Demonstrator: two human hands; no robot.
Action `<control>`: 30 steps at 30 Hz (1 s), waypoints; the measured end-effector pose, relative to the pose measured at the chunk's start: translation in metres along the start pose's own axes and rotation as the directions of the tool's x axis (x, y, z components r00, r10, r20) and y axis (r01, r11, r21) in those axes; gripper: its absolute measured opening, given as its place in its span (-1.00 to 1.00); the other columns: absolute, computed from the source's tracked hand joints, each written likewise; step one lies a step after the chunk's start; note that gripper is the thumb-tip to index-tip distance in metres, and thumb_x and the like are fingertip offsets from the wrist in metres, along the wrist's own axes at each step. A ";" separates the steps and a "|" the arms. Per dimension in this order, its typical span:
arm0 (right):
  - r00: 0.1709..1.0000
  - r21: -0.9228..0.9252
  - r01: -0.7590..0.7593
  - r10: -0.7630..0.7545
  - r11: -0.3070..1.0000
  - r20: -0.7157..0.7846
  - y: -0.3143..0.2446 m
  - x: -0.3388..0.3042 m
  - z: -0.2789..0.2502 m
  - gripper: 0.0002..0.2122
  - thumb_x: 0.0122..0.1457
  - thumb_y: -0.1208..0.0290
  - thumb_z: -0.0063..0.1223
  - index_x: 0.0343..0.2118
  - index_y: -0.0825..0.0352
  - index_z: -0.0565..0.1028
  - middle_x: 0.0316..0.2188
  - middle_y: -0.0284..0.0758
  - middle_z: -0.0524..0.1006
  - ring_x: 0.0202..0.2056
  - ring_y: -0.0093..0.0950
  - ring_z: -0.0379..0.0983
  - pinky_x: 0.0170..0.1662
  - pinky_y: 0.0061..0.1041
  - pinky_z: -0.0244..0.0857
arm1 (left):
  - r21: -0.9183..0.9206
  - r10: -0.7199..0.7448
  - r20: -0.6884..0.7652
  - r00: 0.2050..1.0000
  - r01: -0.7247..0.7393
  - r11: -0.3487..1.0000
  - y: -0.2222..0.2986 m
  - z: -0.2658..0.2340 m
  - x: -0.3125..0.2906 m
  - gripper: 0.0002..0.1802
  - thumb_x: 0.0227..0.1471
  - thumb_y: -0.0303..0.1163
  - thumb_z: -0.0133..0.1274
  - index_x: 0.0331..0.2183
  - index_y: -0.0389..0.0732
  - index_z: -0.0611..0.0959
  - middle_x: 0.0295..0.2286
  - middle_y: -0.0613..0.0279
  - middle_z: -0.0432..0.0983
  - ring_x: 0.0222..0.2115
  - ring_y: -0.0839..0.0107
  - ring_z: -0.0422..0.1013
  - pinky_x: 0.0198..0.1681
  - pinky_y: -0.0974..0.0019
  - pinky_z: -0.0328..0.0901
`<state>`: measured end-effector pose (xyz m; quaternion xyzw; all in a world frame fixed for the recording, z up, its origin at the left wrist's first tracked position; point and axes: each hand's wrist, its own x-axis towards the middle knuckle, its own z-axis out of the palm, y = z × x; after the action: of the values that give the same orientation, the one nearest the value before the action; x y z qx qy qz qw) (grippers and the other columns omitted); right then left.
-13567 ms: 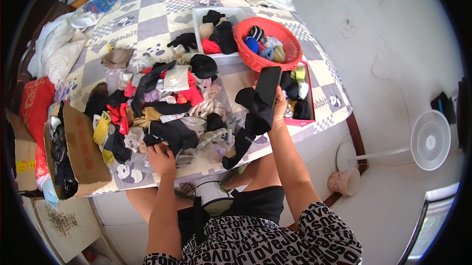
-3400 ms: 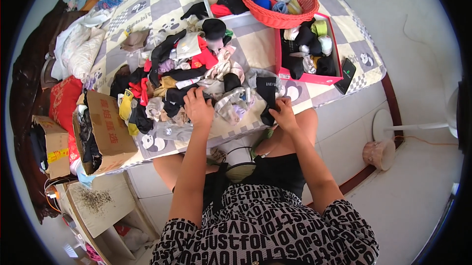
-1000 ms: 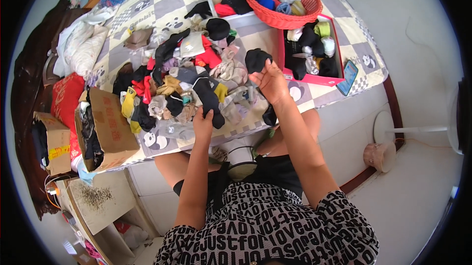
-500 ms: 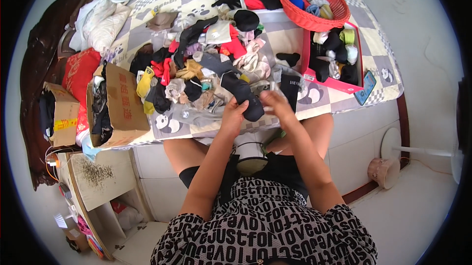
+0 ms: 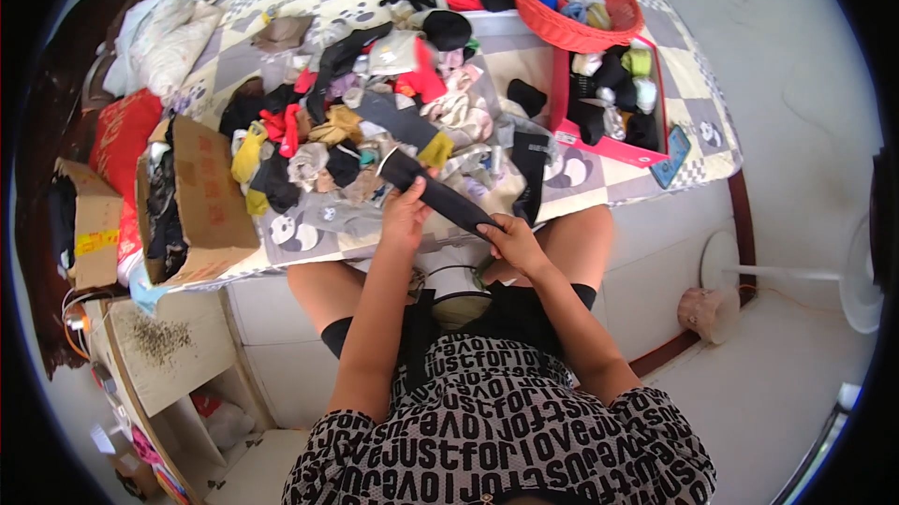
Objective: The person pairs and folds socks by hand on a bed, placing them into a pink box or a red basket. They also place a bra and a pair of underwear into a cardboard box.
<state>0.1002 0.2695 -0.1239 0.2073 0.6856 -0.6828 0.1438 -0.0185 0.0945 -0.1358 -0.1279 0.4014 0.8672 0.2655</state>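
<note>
A long black sock [image 5: 442, 198] is stretched straight and slanting between my two hands, above the near edge of the bed. My left hand [image 5: 407, 213] grips it near its upper left end, where a pale edge shows. The lower right end is pinched in my right hand [image 5: 513, 241]. Just beyond lies a loose heap of mixed socks, including a grey sock [image 5: 398, 117], a yellow piece [image 5: 247, 154] and a red piece [image 5: 423, 79]. Another flat black sock [image 5: 530, 168] rests on the bed to the right of the heap.
Farther right, a pink box [image 5: 613, 153] full of socks stands by a red basket [image 5: 562, 29] and a white tray [image 5: 501, 20]. A phone [image 5: 671, 157] lies near the bed's edge. Cardboard boxes [image 5: 217, 191] with dark contents stand at left.
My right hand, blurred and apart before, now holds the lower end of the black sock. The sock has gone from drooping to stretched straight. The whole view has shifted slightly.
</note>
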 end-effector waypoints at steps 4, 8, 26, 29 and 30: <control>0.790 -0.173 0.358 -0.396 0.918 -0.469 0.039 0.017 -0.023 -0.85 0.02 0.46 0.07 -0.33 0.37 0.49 -0.44 -0.30 0.44 -0.50 -0.59 0.36 -0.38 -0.58 0.28 | -0.054 0.048 -0.067 0.997 -0.052 0.997 0.003 -0.009 -0.005 -0.69 0.00 -0.35 0.06 -0.18 -0.21 0.46 -0.24 0.20 0.49 -0.28 0.40 0.43 -0.20 0.32 0.36; 0.583 -0.379 0.009 -0.313 0.925 -0.750 0.022 0.026 -0.044 -0.54 -0.12 0.43 0.10 -0.06 0.25 0.34 -0.14 -0.12 0.21 -0.29 -0.31 0.37 -0.21 -0.37 0.32 | -0.055 -0.004 -0.060 0.998 0.001 0.998 0.009 -0.033 0.000 -0.74 0.00 -0.30 0.05 -0.24 -0.20 0.50 -0.30 0.25 0.50 -0.23 0.38 0.42 -0.15 0.31 0.35; 0.808 -0.281 0.371 -0.457 0.885 -0.373 -0.032 0.035 0.018 -0.70 -0.02 0.36 0.15 -0.20 0.32 0.47 -0.13 -0.25 0.36 -0.17 -0.40 0.34 -0.23 -0.55 0.28 | 0.161 0.165 -0.072 0.984 -0.152 0.975 0.005 0.008 -0.018 -0.77 -0.02 -0.42 0.08 -0.24 -0.21 0.55 -0.32 0.28 0.52 -0.37 0.50 0.45 -0.36 0.43 0.36; 0.812 -0.123 0.527 -0.541 0.841 -0.218 -0.029 0.033 0.039 -0.65 -0.07 0.39 0.22 -0.20 0.34 0.43 -0.23 -0.30 0.39 -0.26 -0.46 0.34 -0.27 -0.56 0.25 | 0.125 0.171 -0.038 0.985 -0.165 0.978 0.002 0.012 -0.019 -0.79 -0.03 -0.44 0.09 -0.26 -0.20 0.56 -0.34 0.30 0.52 -0.39 0.52 0.45 -0.39 0.47 0.34; 0.815 -0.120 0.527 -0.541 0.841 -0.207 -0.025 0.035 0.043 -0.65 -0.07 0.39 0.22 -0.20 0.34 0.43 -0.23 -0.30 0.39 -0.26 -0.46 0.34 -0.27 -0.56 0.25 | 0.139 0.174 -0.028 0.984 -0.168 0.976 0.000 0.010 -0.019 -0.81 -0.04 -0.45 0.09 -0.28 -0.19 0.56 -0.36 0.32 0.52 -0.42 0.54 0.44 -0.41 0.49 0.32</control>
<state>0.0536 0.2301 -0.1198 0.0812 0.7474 -0.6466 -0.1288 -0.0027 0.0954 -0.1208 -0.0917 0.4743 0.8547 0.1900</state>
